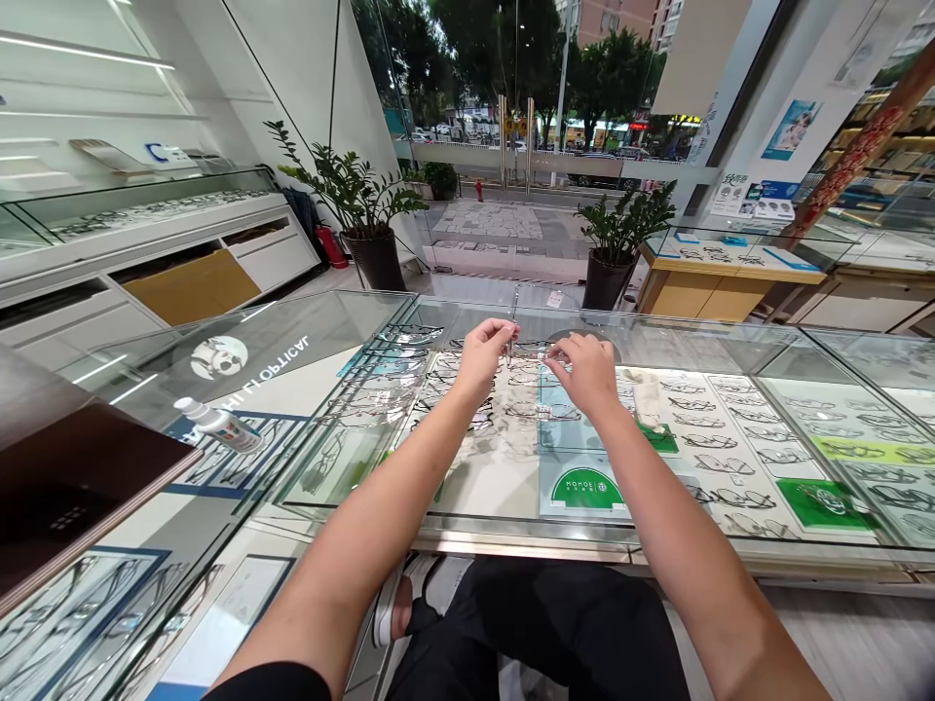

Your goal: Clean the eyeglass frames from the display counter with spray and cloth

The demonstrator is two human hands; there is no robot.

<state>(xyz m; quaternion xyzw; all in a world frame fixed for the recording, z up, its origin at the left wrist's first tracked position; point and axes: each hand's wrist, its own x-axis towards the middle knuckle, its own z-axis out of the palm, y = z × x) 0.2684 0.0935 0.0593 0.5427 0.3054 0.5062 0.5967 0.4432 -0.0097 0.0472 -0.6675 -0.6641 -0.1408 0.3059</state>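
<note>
My left hand [488, 352] is raised over the glass display counter, thumb and fingers pinched on a thin-framed pair of eyeglasses [515, 304]. A slim part of it sticks up above the fingertips; the rest is hard to make out against the glass. Close on its right is my right hand [586, 368], fingers bent and thumb near the index finger. Whatever lies at those fingertips is too small to name. Under both hands, rows of eyeglasses [544, 413] show through the counter glass. A pale cloth [647, 401] lies right of my right wrist.
A white spray bottle [219, 424] lies tilted on the glass at left, near a dark brown panel [73, 477]. A green-and-white card [586, 489] sits near the counter's front edge. Potted plants [374, 255] and glass doors [515, 146] stand beyond the counter.
</note>
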